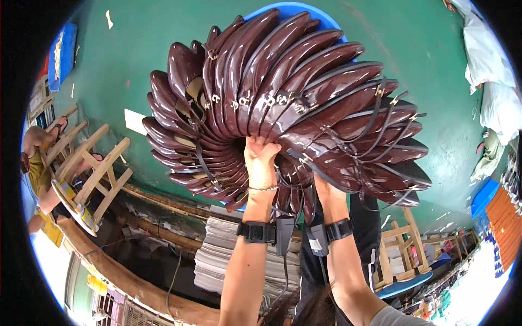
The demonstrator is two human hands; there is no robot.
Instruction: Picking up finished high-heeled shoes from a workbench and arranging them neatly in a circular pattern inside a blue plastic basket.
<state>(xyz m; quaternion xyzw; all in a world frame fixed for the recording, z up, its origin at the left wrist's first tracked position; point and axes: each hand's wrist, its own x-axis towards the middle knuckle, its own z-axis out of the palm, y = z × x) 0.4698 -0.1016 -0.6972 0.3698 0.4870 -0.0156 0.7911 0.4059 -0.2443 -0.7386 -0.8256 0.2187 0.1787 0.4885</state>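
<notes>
A large spiral of glossy dark-brown shoe uppers (304,81) fills the middle, overlapping like a fan, with thin straps and small metal buckles. They rest over a round blue container or support (293,6), whose edge shows behind them. My left hand (262,160) is at the inner end of the spiral, its fingers curled closed on the edges of the uppers. Under the right-hand part of the fan reaches my right hand (329,191); the uppers cover its fingers, so its grip is hidden. Both wrists wear black straps with small dark boxes and cables.
Below the uppers is a stack of pale sheets (217,250). A wooden stool (98,168) lies at the left beside another person (41,157); another wooden stool (401,255) is at the lower right. White bags (492,70) line the right edge of the green surface (418,32).
</notes>
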